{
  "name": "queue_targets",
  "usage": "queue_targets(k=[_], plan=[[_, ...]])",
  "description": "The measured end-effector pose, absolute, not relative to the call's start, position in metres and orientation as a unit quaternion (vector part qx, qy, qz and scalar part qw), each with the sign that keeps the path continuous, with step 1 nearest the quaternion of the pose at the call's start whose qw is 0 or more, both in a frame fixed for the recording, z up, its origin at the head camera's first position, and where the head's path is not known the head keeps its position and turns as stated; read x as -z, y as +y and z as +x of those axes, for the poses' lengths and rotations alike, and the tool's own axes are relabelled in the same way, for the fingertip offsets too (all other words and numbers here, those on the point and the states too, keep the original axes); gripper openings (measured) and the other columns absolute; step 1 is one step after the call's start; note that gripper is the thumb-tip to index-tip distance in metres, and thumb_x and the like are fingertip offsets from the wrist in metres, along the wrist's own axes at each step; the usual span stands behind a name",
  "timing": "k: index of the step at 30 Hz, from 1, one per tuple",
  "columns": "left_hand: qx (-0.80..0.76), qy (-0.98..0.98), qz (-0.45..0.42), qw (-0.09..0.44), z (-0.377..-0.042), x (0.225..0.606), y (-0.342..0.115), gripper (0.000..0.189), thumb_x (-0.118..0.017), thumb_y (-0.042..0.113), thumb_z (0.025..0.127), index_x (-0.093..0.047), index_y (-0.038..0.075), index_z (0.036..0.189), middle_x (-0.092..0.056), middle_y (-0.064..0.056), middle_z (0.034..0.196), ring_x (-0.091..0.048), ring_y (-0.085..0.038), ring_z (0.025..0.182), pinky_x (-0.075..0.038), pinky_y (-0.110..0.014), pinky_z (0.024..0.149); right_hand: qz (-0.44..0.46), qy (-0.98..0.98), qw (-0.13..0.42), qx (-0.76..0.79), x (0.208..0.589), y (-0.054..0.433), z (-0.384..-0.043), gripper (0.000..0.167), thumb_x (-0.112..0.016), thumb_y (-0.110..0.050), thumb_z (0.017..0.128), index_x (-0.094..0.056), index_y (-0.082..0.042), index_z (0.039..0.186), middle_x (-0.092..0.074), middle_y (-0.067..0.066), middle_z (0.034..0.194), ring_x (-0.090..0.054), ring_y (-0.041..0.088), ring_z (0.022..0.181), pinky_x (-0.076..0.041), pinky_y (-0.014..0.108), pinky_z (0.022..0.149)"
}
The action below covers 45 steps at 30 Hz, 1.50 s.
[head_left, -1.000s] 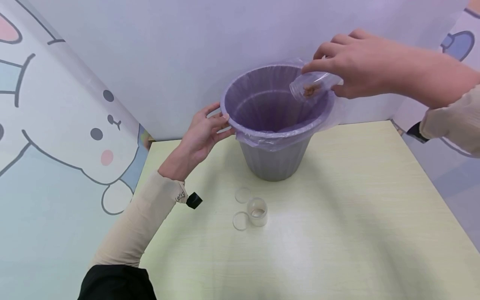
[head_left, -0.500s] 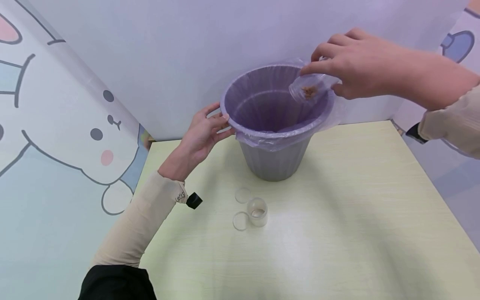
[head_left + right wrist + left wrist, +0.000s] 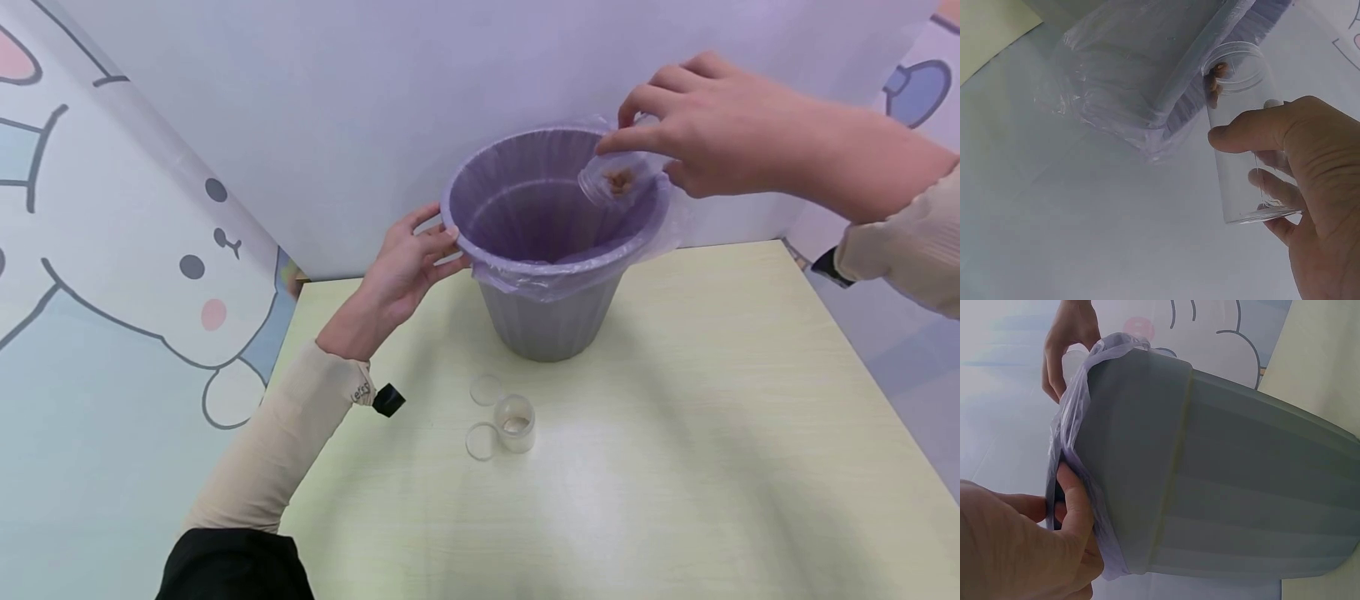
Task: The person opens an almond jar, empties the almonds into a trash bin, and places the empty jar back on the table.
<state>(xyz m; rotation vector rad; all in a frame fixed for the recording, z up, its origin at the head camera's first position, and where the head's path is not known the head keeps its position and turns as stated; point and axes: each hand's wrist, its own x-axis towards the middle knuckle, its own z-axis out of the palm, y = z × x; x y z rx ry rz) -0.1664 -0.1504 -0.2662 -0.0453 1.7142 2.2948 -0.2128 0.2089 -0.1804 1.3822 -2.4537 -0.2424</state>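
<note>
A grey-purple trash can (image 3: 551,312) with a thin purple bin liner (image 3: 540,283) folded over its rim stands upright at the back of the table. My left hand (image 3: 408,267) grips the can's rim at the left, fingers and thumb on either side of it in the left wrist view. Over the can's right side, my right hand (image 3: 720,129) holds a clear plastic jar (image 3: 1235,169) tipped mouth-down toward the opening. Small brown pieces (image 3: 1215,84) lie inside the jar near its mouth; their kind cannot be told.
A second clear jar (image 3: 515,429) stands upright on the pale table (image 3: 712,467), in front of the can. Two clear round rings or lids (image 3: 481,442) lie beside it. A white wall (image 3: 337,125) rises directly behind the can.
The right hand has shifted very slightly left and tipped the jar a little more. The brown pieces have moved slightly within it. The left hand and can have stayed in place.
</note>
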Motion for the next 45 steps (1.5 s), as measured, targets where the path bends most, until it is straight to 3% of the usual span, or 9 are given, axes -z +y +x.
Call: queue_targets(k=[14,25,32,45], plan=[[-0.796,0.589,-0.016,0.139,-0.169,0.267,-0.15,0.058,-0.056,-0.003,0.104,-0.038,0.009,0.158,-0.068,-0.006,0.116,-0.069,-0.016,0.092,-0.064,-0.03,0.088,0.503,-0.841,0.178,0.089,0.179,0.207,-0.213,0.075,-0.074,0.013,0.072,-0.062,-0.016,0.14,-0.058,0.021,0.129,-0.049,0.047,0.121,-0.036,0.07,0.104],[-0.8,0.584,-0.017,0.138,-0.17,0.268,-0.15,0.058,-0.056,-0.003,0.104,-0.038,0.008,0.157,-0.068,-0.006,0.115,-0.069,-0.016,0.091,-0.064,-0.03,0.087,0.528,-0.817,0.213,0.092,0.179,0.206,-0.213,0.069,-0.064,0.019,0.073,-0.066,-0.015,0.133,-0.061,0.022,0.126,-0.052,0.046,0.12,-0.04,0.067,0.104],[-0.8,0.583,-0.015,0.14,-0.17,0.269,-0.149,0.057,-0.056,-0.003,0.104,-0.039,0.009,0.157,-0.067,-0.007,0.117,-0.069,-0.016,0.092,-0.064,-0.03,0.087,0.539,-0.793,0.239,0.152,0.18,0.202,-0.211,0.071,-0.076,0.018,0.07,-0.066,-0.013,0.133,-0.061,0.024,0.128,-0.054,0.045,0.122,-0.041,0.063,0.109],[-0.796,0.588,-0.012,0.14,-0.169,0.268,-0.148,0.058,-0.055,-0.002,0.104,-0.038,0.009,0.158,-0.067,-0.007,0.116,-0.069,-0.016,0.093,-0.064,-0.03,0.087,0.552,-0.759,0.215,0.271,0.186,0.191,-0.204,0.083,-0.093,0.011,0.063,-0.064,-0.012,0.137,-0.058,0.025,0.136,-0.05,0.044,0.132,-0.037,0.057,0.119]])
